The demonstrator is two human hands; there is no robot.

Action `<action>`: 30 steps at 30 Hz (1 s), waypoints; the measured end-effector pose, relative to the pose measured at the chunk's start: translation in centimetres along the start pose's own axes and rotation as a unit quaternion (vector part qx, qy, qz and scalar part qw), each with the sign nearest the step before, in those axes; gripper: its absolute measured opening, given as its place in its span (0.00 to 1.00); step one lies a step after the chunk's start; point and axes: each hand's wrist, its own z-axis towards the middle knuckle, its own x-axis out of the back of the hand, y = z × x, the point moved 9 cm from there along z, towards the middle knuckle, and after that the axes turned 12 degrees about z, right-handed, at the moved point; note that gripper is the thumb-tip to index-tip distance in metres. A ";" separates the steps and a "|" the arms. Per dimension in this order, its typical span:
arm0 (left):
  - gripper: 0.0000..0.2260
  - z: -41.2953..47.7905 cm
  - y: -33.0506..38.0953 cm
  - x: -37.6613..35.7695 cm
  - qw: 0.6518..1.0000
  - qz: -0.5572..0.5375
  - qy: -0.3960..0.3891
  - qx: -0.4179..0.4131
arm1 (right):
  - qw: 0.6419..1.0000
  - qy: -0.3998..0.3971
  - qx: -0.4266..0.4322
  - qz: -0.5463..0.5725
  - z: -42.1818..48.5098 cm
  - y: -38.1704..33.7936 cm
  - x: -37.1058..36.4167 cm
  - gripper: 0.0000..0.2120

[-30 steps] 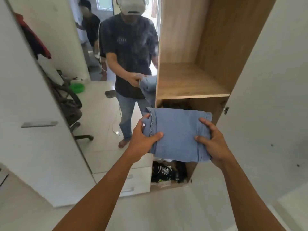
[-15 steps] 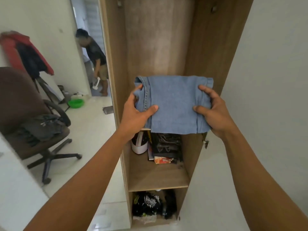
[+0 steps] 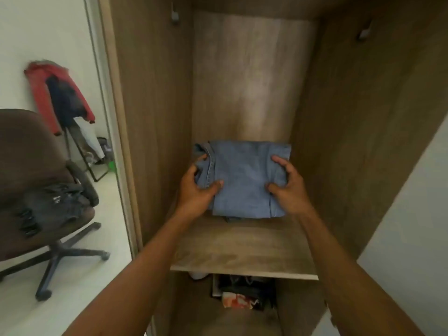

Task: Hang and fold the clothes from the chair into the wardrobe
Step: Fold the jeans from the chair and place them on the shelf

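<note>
The wardrobe (image 3: 339, 117) is a tall wooden cabinet that fills the middle and right of the view. Its inside is open, with a pale back panel and darker side walls. A white door (image 3: 412, 214) stands open at the right. One wooden shelf (image 3: 242, 251) crosses the compartment, and its front part is bare.

At the left, outside the wardrobe, a brown office chair (image 3: 24, 154) stands on the pale floor (image 3: 101, 275). Dark clothes (image 3: 55, 202) lie in a heap on its seat. Behind the chair, a red and dark jacket (image 3: 58, 93) hangs near the white wall.

The folded jeans (image 3: 242, 178) are light blue and lie flat toward the back of the shelf, close to the back panel. Under their front edge a bit of another dark cloth shows; I cannot tell what it is.

The left hand (image 3: 196, 192) has its grip closed on the left edge of the jeans, thumb on top and fingers curled around the seam. The right hand (image 3: 288, 187) is clamped on the right edge, thumb on top and fingers bent over the fold.

Under the shelf, in the lower compartment, some dark things (image 3: 244, 287) with an orange and white piece are packed together, too blurred to name.
</note>
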 end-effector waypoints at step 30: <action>0.39 16.2 -2.6 -4.1 0.950 0.306 0.069 0.002 | 0.998 0.005 -0.058 0.021 17.7 9.5 -1.1 0.22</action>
